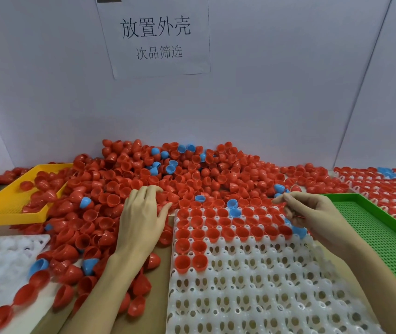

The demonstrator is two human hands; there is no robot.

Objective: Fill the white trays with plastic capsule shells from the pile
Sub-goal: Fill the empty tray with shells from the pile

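brown tabletop [158, 285] w/ shell pile [168, 174], white tray [252, 280], 2nd white tray [1, 259] at left, yellow tray [6, 213], green tray [380, 235].

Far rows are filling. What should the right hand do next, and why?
Probably lower the right hand to the fourth row of the white tray and seat a shell beside the two red ones already there. The three far rows look full; the left hand is on the pile, gathering more.
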